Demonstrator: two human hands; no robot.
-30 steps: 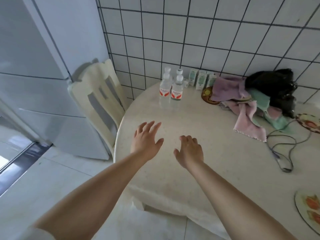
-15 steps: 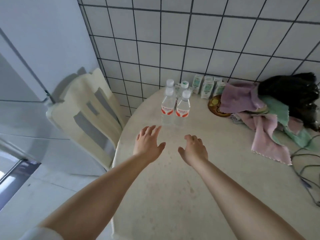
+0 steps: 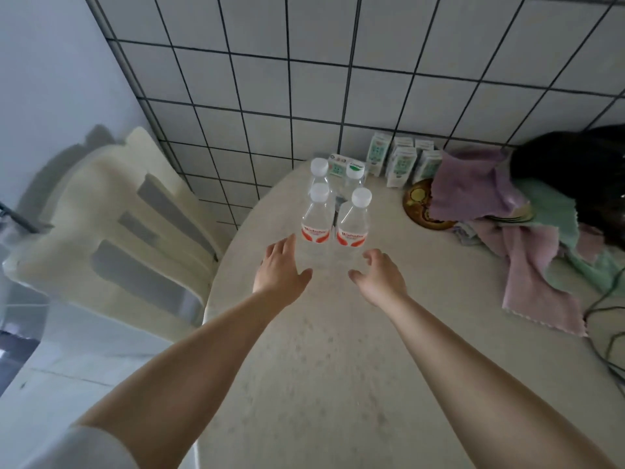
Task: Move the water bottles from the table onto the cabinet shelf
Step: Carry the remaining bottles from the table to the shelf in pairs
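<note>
Several clear water bottles with white caps and red labels stand upright in a tight cluster near the far edge of the round beige table [image 3: 321, 367]. The front left bottle [image 3: 316, 228] and front right bottle [image 3: 353, 231] are nearest me; two more stand behind them. My left hand [image 3: 280, 269] hovers just left of the front left bottle, fingers straight and spread, holding nothing. My right hand [image 3: 380, 275] hovers just right of the front right bottle, fingers loosely curved, empty. No cabinet shelf is in view.
A cream plastic chair [image 3: 118, 231] stands left of the table. Small cartons [image 3: 402, 160] line the tiled wall. Pink and green cloths [image 3: 527, 265], a dark bag [image 3: 575, 170], a round plate [image 3: 419, 204] and a cable [image 3: 605, 333] crowd the table's right side.
Both hands have moved forward to either side of the front bottles. The view has closed in on the table and tilted down.
</note>
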